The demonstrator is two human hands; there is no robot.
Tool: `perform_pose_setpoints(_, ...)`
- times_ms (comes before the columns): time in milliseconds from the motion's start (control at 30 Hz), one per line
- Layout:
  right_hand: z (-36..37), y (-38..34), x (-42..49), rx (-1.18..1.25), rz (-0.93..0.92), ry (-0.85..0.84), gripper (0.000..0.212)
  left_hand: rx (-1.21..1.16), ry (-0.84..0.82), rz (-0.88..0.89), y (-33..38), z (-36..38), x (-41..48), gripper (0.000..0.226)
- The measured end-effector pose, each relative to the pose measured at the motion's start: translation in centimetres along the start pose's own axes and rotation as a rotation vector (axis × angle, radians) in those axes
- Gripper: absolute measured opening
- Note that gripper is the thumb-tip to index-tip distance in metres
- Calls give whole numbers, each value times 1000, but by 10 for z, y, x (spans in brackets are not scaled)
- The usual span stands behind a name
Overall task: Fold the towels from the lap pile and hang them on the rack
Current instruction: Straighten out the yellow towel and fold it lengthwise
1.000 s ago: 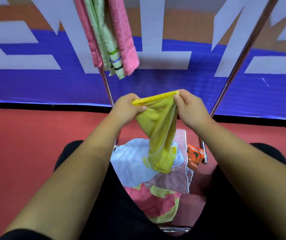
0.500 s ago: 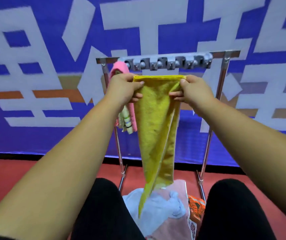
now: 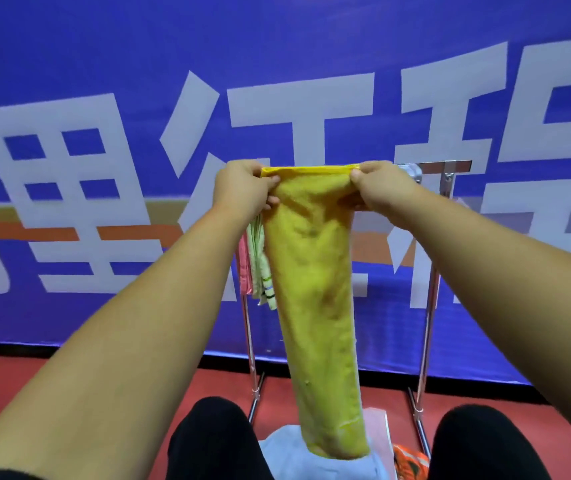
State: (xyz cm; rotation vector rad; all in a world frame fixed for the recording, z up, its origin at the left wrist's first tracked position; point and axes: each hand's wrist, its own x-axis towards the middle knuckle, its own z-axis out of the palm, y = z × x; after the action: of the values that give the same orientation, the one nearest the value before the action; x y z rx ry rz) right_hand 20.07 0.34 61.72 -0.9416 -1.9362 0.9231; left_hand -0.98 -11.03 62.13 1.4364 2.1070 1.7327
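Behind the rack (image 3: 431, 292) a blue banner hangs; both hands, left (image 3: 242, 192) and right (image 3: 382, 188), pinch the yellow towel's (image 3: 315, 306) top corners. Uneven draping could let it slide off.

**Rack** (image 3: 428, 306): chromed metal frame with two uprights and a top bar. It stands on the red floor (image 3: 17, 386), close to the blue banner (image 3: 104, 46). Only the right end of the top bar shows. The rest is hidden behind a yellow towel (image 3: 315, 289).

**On the rack, left end:** a pink towel (image 3: 243, 271) hangs here. A pale green striped towel (image 3: 262, 265) hangs just to its right, touching it.

**Lap** (image 3: 214, 441): black trousers, knees apart.

**Pile, lying between the knees:**
- Left: a white towel (image 3: 287, 452).
- To its right: a pale pink towel (image 3: 377, 424).
- Right edge: an orange item (image 3: 410, 460), kind not discernible.
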Motion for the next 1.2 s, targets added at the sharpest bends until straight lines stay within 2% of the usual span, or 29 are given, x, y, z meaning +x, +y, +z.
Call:
perform_pose_setpoints(167,0,-17,8,63,-27,80,30,-139,3,-30,12,-5,11,21)
perform_pose_setpoints(400,-3,-18,8,1,-54,149,35,-68,17,-21,19,-15,13,23)
perform_pose_setpoints(567,5,-19,8,371,71,64,16,-145,58,-114,18,-16,9,25)
perform_pose_setpoints(767,16,-16,-3,510,129,18,15,-260,72,-291,14,-9,-4,28)
perform_pose_setpoints(933,20,-16,-8,524,92,-59,15,-196,125,-263,22,0,-13,34)
perform_pose_setpoints(1133,35,-22,-13,487,42,-111,18,-169,112,-136,37,21,-32,19)
perform_pose_setpoints(1200,40,-23,-14,439,8,-104,26,-122,99,-92,38,27,-34,18)
